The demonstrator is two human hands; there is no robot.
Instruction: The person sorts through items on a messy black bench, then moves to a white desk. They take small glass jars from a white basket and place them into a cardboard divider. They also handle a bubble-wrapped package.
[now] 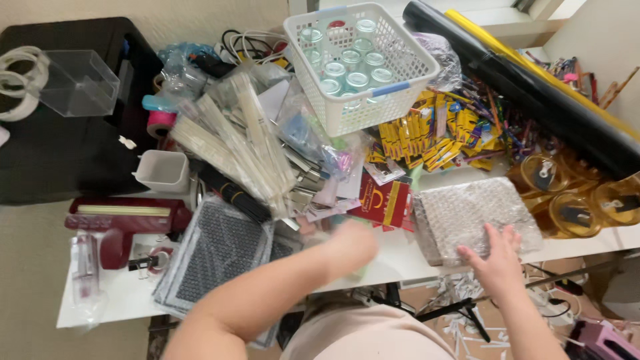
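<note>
We lay our right hand (495,253) palm down, fingers spread flat, on the near edge of the bubble-wrapped bundle (473,213), which sits on the white table (113,303) just right of a red card packet (385,203). Our left hand (352,243) is blurred; the forearm angles up from the lower left toward the packet, and we cannot tell how its fingers are set.

Silvery bubble-wrap bundle (475,215), flat at table's front edge, apparently folded
</note>
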